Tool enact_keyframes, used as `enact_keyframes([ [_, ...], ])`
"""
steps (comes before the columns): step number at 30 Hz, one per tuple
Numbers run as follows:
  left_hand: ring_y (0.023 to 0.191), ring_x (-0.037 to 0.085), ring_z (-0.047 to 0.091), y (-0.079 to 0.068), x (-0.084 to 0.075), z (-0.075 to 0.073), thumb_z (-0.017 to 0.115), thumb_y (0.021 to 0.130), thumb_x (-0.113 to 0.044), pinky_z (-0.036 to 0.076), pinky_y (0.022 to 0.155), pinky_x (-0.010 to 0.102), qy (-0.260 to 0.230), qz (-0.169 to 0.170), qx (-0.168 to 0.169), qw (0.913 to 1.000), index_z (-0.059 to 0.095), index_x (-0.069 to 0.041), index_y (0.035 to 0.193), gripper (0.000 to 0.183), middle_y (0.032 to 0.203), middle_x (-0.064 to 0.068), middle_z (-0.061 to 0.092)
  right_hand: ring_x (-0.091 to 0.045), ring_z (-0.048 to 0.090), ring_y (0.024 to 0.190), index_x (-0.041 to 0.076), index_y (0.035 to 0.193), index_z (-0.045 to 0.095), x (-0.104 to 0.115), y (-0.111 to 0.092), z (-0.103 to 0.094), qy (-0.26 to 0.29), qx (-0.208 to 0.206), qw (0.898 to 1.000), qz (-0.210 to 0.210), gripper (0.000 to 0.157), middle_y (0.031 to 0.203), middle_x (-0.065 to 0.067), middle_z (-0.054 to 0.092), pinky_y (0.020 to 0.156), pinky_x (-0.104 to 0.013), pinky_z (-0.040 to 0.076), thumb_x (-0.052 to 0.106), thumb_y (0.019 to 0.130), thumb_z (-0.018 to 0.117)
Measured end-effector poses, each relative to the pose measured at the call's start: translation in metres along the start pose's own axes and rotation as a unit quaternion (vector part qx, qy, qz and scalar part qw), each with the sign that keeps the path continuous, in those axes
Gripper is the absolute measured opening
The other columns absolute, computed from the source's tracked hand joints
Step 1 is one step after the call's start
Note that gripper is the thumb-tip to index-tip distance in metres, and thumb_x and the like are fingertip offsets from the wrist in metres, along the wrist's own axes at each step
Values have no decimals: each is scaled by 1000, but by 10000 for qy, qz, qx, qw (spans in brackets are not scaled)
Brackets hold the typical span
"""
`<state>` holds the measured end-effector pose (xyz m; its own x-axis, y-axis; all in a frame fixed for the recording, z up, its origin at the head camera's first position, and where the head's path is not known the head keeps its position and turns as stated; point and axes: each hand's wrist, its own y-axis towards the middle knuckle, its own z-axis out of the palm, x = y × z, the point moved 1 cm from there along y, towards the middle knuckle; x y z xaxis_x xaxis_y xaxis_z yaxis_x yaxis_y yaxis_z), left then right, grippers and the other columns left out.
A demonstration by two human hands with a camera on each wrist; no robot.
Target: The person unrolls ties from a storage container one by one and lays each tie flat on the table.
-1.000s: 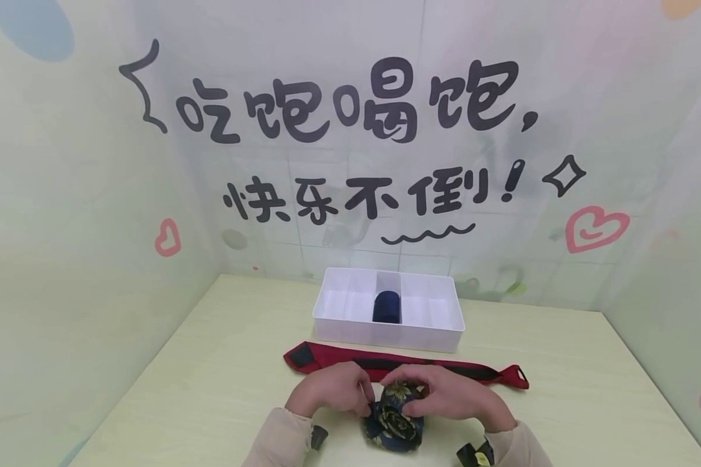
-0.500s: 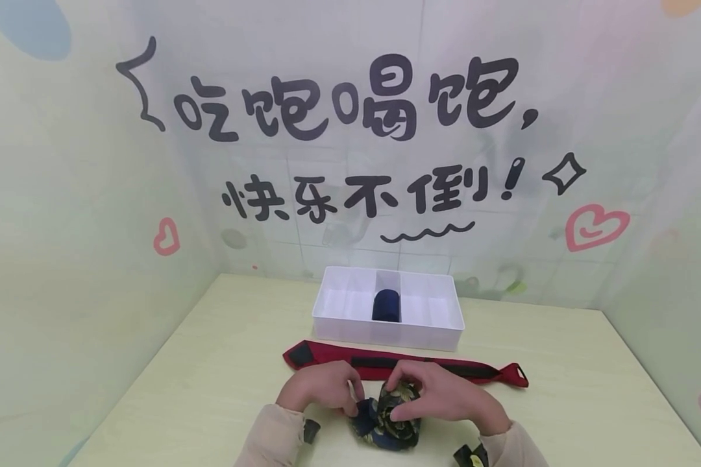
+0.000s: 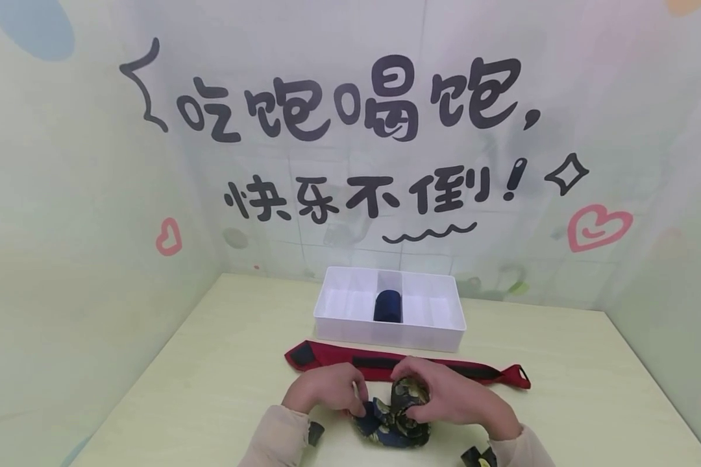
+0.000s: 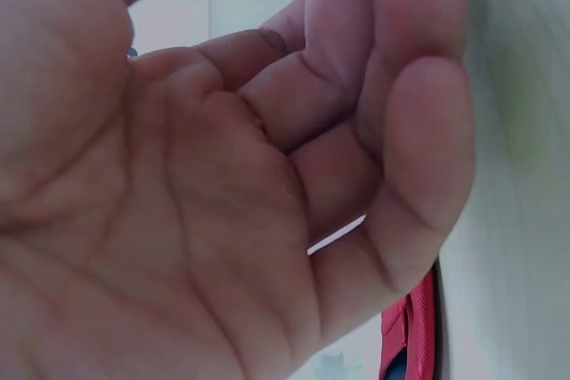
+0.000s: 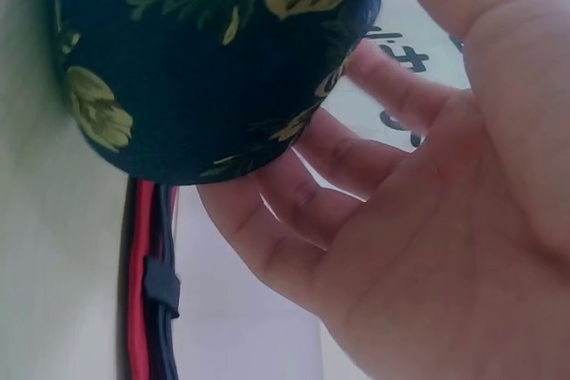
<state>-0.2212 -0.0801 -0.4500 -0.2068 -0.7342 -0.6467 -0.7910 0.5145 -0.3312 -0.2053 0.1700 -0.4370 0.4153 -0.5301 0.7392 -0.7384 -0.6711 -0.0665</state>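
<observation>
Both grips are on the floral tie (image 3: 394,436), near side of the bench (image 3: 210,363).
On my feed, the right grip (image 3: 446,392) is clamped round the tie's rolled part, thumb nearer me and fingers over the far side, while the left grip (image 3: 330,389) has the blue end pinched. Just beyond them I see a red tie (image 3: 380,373) stretched out lengthwise; behind it stands a white divided box (image 3: 362,332), a dark blue roll (image 3: 388,308) in its middle compartment.
</observation>
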Motion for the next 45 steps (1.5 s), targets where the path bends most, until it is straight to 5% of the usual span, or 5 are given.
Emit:
enact_keyframes([
  [9, 57, 12, 60, -3, 1, -2, 79, 76, -12, 42, 58, 26, -22, 21, -67, 10000, 72, -13, 86, 12, 71, -6, 64, -1, 54, 103, 33, 114, 70, -1, -15, -1, -366, 57, 9991, -228, 28, 114, 10, 58, 89, -23, 52, 22, 89, 75],
  [22, 60, 14, 60, -6, 3, -5, 77, 81, -11, 42, 59, 28, -160, -68, -27, 9998, 72, -11, 89, 9, 76, -3, 63, 0, 56, 98, 24, 106, 49, -4, -25, 0, -618, -223, 9978, -60, 40, 108, 7, 58, 79, -22, 52, 28, 85, 83],
  [32, 59, 15, 59, -7, 4, -7, 76, 81, -9, 42, 57, 28, -186, -92, -79, 9998, 71, -11, 87, 8, 76, -2, 63, 3, 54, 98, 34, 129, 63, -8, -34, 5, -1185, -10, 9929, 45, 46, 111, 14, 59, 84, -24, 54, 26, 87, 80],
  [38, 60, 15, 59, -7, 5, -8, 76, 81, -8, 42, 57, 28, -185, -119, -82, 9997, 70, -11, 86, 8, 76, -2, 63, -1, 52, 97, 38, 115, 62, -11, -37, 6, -1021, 41, 9932, 557, 35, 107, 16, 58, 83, -24, 53, 32, 86, 81],
  [45, 59, 15, 58, -7, 6, -8, 76, 81, -9, 42, 58, 28, -140, -129, -81, 9998, 70, -12, 85, 8, 74, -2, 63, 0, 53, 98, 30, 110, 54, -17, -40, 6, -764, -76, 9956, 543, 39, 110, 10, 59, 81, -21, 51, 27, 84, 83],
])
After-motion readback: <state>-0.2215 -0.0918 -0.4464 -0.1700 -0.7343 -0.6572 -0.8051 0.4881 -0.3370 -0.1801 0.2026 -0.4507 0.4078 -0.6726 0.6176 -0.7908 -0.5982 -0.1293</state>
